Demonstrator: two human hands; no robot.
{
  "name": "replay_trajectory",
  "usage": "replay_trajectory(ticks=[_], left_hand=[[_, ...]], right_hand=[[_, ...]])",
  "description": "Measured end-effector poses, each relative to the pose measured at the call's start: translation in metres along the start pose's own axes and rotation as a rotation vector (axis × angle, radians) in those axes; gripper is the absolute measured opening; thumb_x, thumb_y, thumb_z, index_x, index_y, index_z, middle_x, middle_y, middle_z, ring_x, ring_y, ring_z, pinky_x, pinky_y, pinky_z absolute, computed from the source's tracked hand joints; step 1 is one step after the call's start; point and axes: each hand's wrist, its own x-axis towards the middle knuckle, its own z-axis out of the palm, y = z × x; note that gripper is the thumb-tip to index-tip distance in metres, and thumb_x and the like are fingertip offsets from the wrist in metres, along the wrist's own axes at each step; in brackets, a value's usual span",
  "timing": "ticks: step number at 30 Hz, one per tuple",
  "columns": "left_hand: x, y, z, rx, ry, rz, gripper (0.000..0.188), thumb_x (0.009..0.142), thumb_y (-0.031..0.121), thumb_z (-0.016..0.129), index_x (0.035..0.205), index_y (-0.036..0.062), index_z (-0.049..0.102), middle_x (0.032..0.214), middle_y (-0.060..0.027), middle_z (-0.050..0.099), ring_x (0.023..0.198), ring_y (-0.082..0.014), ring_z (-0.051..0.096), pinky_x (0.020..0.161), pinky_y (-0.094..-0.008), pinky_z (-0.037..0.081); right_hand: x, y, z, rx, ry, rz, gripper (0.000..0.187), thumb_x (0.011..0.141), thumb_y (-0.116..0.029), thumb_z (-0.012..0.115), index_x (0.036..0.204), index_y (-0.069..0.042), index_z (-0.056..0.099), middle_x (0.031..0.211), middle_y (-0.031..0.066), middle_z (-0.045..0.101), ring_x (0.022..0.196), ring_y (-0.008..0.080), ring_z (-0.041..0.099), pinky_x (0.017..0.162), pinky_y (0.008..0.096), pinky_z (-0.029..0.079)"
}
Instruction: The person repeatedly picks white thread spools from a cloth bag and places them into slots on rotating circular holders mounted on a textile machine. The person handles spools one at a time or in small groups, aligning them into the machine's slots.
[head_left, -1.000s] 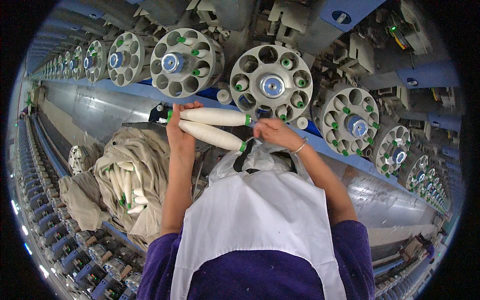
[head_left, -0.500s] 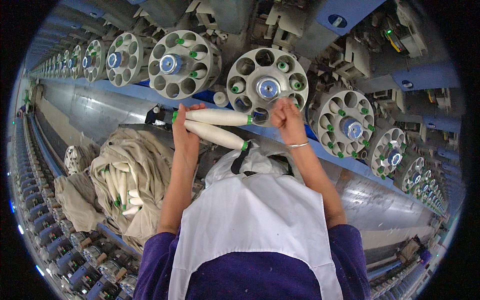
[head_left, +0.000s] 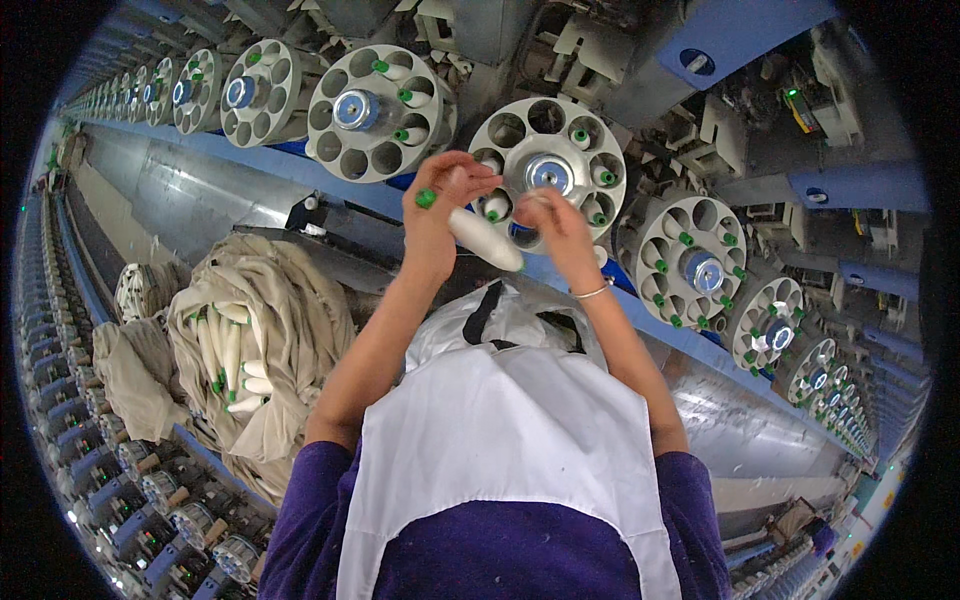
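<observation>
White yarn bobbin (head_left: 485,240), green cap at its upper-left end, held aslant in the left hand (head_left: 430,215). Body of the bobbin slopes down to the right, its far end below the lower left rim of the nearest round holder (head_left: 477,145) in this view; outline softened by blur. Left fingers: extended toward the holder, close together, with the bobbin gripped near its capped end at the palm; exact thumb contact unclear.

Right hand (head_left: 560,232): in front of the same holder, just below its blue-and-silver hub (head_left: 549,178). Right fingers: bent and blurred; cannot tell whether they pinch anything. Thin bracelet (head_left: 592,290) on the right wrist.

Nearest holder: pale grey disc, ring of round pockets, several bearing green-tipped bobbins (head_left: 605,177) with tips facing outward. One loaded pocket lies between the two hands; another is partly behind the left fingertips. Similar discs, left neighbour (head_left: 319,118) and right neighbour (head_left: 705,212), belong to a long row along the machine.

Beige cloth sack (head_left: 300,300), left of the left forearm, gathered in folds around a heap of loose bobbins (head_left: 231,355), white with green ends. Wearer: white apron (head_left: 510,430), purple sleeves (head_left: 310,500).
</observation>
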Motion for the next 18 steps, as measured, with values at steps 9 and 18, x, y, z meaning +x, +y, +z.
replay_trajectory(ticks=[9, 18], left_hand=[[-0.002, 0.033, -0.091, -0.294, 0.439, -0.018, 0.029, 0.093, 0.024, 0.060, 0.111, 0.0031, 0.051, 0.094, -0.0112, 0.060, 0.088, -0.0239, 0.062, 0.086, -0.0411, 0.054], [-0.023, 0.005, -0.099, -0.460, 0.554, -0.126, 0.024, 0.096, 0.020, 0.055, 0.108, 0.0003, 0.050, 0.093, -0.0098, 0.055, 0.082, -0.0207, 0.058, 0.086, -0.0405, 0.052]], right_hand=[[-0.025, 0.022, -0.008, -0.233, -0.483, 0.134, 0.024, 0.093, -0.026, 0.057, 0.101, -0.003, 0.057, 0.072, 0.0023, 0.056, 0.057, 0.0102, 0.049, 0.054, 0.0260, 0.040], [-0.022, 0.018, 0.005, 0.418, -0.221, 0.185, 0.027, 0.101, -0.026, 0.044, 0.083, -0.007, 0.050, 0.071, -0.0025, 0.050, 0.056, 0.0075, 0.044, 0.051, 0.0201, 0.036]])
